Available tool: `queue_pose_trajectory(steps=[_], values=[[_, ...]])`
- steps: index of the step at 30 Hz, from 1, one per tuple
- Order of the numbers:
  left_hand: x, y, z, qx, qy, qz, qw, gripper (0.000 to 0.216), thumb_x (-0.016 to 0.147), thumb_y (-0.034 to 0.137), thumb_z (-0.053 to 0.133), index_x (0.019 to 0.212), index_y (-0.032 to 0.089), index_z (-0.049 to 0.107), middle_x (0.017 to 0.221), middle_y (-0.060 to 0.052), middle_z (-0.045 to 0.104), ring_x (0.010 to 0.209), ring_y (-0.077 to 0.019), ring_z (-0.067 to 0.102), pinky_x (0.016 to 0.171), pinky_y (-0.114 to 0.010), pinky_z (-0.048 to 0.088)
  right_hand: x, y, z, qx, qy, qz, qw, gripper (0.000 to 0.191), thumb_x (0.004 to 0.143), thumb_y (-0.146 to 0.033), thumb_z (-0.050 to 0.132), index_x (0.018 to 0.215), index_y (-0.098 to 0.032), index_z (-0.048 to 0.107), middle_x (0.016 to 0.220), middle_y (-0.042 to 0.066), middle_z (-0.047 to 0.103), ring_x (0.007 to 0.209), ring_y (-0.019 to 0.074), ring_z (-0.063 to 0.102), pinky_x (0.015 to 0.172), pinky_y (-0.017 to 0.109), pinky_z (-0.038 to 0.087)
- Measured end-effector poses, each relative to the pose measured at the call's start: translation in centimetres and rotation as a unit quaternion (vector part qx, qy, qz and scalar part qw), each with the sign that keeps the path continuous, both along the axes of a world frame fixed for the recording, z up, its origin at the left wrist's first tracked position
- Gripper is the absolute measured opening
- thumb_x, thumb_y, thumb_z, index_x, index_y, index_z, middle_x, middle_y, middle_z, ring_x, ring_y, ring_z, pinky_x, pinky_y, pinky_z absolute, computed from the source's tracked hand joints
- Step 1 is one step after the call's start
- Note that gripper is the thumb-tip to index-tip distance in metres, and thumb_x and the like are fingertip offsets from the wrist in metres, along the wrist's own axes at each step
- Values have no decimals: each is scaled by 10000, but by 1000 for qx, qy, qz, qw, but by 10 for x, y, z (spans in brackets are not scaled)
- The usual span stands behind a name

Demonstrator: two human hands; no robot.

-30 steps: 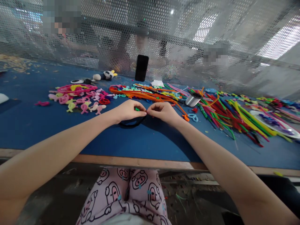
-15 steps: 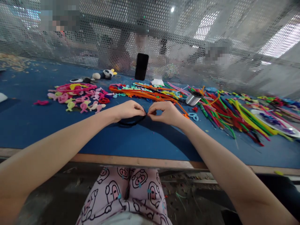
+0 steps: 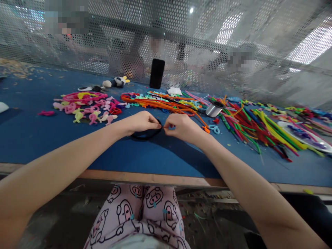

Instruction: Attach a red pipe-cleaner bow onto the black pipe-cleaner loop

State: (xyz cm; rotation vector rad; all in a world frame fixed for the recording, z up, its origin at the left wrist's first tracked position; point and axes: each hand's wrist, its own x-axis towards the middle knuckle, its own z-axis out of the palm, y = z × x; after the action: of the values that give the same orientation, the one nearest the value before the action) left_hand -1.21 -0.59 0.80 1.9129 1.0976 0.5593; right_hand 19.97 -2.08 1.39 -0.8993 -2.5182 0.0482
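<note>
My left hand (image 3: pixel 143 123) is closed in a pinch on a black pipe cleaner (image 3: pixel 145 138), which curves in a loop below the fingers, just over the blue table. Close by on the right, my right hand (image 3: pixel 182 126) has its thumb and fingertips pressed together, a narrow gap away from the left fingertips. Whatever lies between the right fingertips is too small to make out. Behind both hands runs a bundle of orange pipe cleaners (image 3: pixel 155 103). A light blue twisted piece (image 3: pixel 214 129) lies to the right of my right hand.
Pink and yellow twisted pieces (image 3: pixel 90 107) are heaped at left. A wire spool (image 3: pixel 213 110) and many coloured pipe cleaners (image 3: pixel 269 128) cover the right. A dark phone (image 3: pixel 157 73) leans on the perforated metal screen (image 3: pixel 197 31). A wooden edge (image 3: pixel 155 178) borders the table in front.
My right fingertips have drawn slightly away to the right from my left ones, and the right fingers have curled in more. My left hand has hardly moved.
</note>
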Motion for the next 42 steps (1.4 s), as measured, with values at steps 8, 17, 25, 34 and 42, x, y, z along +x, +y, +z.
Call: queue_pose_trajectory(steps=[8,17,25,34,42], values=[[1,-1,1,-29,-26,27,999,202,725,340,707,765,172,812,706,-21,722,683,-155,580,681,-271,426,-14,-5,-7,-28,14,-123,992,78,701,-123,679,636,-158,654,657,15,646,608,123,531,592,245,361],[3,-2,0,-78,-52,81,992,205,697,337,753,783,163,818,551,4,578,491,-88,338,502,-265,230,-16,-2,-18,8,112,-111,987,88,695,-120,653,628,-175,632,655,16,656,605,129,553,595,247,390],[4,-3,1,-83,-102,109,985,143,698,268,759,763,148,801,642,-23,648,507,-79,385,512,-262,278,-13,1,-17,18,131,-67,989,91,729,-125,634,654,-173,651,657,22,664,606,129,569,600,249,415],[5,-1,1,-106,-97,150,978,81,768,220,711,772,157,762,587,2,569,485,-76,405,458,-229,253,-12,0,-13,-65,158,-79,982,79,734,-147,641,702,-166,710,686,28,705,602,127,585,594,251,436],[9,-5,7,-163,-185,174,953,127,853,137,617,745,140,684,632,1,517,526,-74,446,491,-197,345,-8,1,-5,-245,274,-142,919,143,735,-297,712,696,-161,692,662,24,688,578,121,558,566,264,420]])
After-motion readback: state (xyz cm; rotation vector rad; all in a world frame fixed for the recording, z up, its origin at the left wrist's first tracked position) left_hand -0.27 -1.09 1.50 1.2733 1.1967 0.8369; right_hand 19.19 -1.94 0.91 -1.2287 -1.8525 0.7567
